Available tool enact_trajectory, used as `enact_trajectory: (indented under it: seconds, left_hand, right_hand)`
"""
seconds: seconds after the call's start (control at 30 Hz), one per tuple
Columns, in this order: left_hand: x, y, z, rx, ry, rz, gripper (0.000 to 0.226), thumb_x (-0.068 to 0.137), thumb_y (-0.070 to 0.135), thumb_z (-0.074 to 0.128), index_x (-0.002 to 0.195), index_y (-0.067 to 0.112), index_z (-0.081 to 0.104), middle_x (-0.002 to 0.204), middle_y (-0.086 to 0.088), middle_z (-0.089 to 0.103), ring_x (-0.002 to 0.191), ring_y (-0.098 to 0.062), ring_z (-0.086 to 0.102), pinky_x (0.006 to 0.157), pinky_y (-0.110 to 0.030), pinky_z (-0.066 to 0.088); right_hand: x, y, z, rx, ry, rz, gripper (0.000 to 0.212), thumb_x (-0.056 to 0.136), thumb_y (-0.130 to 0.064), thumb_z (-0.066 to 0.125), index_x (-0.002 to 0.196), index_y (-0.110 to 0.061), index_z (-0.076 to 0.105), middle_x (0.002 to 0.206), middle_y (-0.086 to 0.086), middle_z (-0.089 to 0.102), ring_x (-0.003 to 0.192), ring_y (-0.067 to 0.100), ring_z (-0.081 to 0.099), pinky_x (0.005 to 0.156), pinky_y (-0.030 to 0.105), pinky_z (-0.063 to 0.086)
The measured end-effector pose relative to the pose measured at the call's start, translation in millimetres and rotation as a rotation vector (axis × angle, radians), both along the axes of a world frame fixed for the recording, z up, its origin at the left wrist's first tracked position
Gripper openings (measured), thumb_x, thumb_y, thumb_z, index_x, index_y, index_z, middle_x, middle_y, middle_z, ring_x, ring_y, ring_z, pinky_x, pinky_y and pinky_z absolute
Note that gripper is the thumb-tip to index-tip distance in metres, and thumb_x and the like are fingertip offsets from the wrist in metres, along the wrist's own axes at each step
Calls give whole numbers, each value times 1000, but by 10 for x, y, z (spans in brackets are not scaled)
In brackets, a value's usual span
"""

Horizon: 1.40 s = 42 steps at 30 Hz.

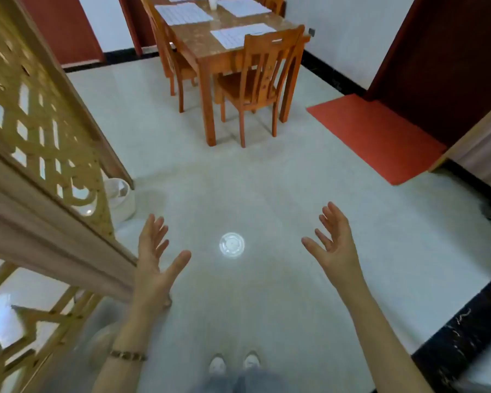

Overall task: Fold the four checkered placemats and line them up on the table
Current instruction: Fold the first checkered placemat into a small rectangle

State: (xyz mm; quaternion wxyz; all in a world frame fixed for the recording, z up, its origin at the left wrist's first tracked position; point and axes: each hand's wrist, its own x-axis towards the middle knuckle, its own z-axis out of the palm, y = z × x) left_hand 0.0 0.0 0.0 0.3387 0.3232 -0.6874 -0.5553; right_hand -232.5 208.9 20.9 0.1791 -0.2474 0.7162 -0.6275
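Far ahead on surface (199, 34), placemats (182, 13) lying flat, pattern faint, farthest being cut off by frame edge; left hand (153, 259), right hand (335, 245) hovering wide-spread over floor (267, 180), holding nothing.

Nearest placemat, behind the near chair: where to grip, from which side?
Pinch grip on the placemat, probably at its near corner showing left of the chair back, reaching in from that side. It lies flat on the table, so only an edge or corner lifts, and the chair back hides part of its near edge. Left hand and right hand are open, far from it.
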Motion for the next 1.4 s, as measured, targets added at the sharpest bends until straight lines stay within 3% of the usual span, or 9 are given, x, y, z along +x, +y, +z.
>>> enact_trajectory:
  seconds: [0.13,0.3,0.47,0.53,0.73,1.0,1.2,1.4]
  left_hand:
    - [18,114,-224,74,-65,22,100,68,51,72,151,26,22,150,10,35,133,0,39,109,-33,35]
    - [-69,184,-392,147,-102,27,111,59,72,73,148,26,24,147,8,37,131,1,40,105,-25,36]
    - [-256,255,-446,126,-148,14,84,79,29,74,146,30,23,147,7,36,128,4,41,109,-31,35]
    - [-358,222,-448,116,-141,9,83,79,25,73,145,31,24,148,7,36,127,8,41,108,-28,35]
    - [-742,-18,-463,120,-129,3,82,75,30,69,145,31,26,149,6,36,133,-6,41,107,-29,37]
    - [-1570,-791,-548,89,-135,-39,82,73,49,71,142,41,27,150,10,35,133,-4,40,107,-31,38]
    - [-2419,-1675,-493,65,-131,-51,85,78,35,73,148,31,25,150,8,35,134,-7,40,110,-37,38]
    - [-3293,-2504,-325,56,-113,-106,79,76,41,72,142,42,27,148,13,37,133,-5,41,108,-37,39]
  right_hand:
    - [16,94,-180,48,-84,11,78,80,-1,71,141,-27,31,143,-5,40,133,7,40,108,36,39]
    - [-42,135,-336,92,-139,21,78,80,0,71,143,-23,32,143,-4,40,132,8,41,107,34,40]
    - [-249,172,-360,124,-140,35,78,81,-3,71,144,-23,29,144,-4,38,132,8,40,105,30,40]
    - [-357,162,-346,122,-132,31,79,81,-4,71,145,-23,28,146,-3,37,132,9,40,105,28,40]
    - [-700,-27,-325,136,-136,31,78,82,-5,71,144,-25,29,145,-6,37,132,7,40,105,29,40]
    - [-1526,-710,-354,145,-141,-27,73,83,-6,69,143,-22,33,145,-3,39,131,12,41,106,37,41]
    - [-2364,-1492,-318,166,-127,-26,71,83,-7,70,143,-23,35,145,-4,40,131,11,42,106,36,42]
    - [-3149,-2250,-201,146,-124,-31,70,83,-6,70,142,-22,36,143,-2,43,130,11,44,102,29,43]
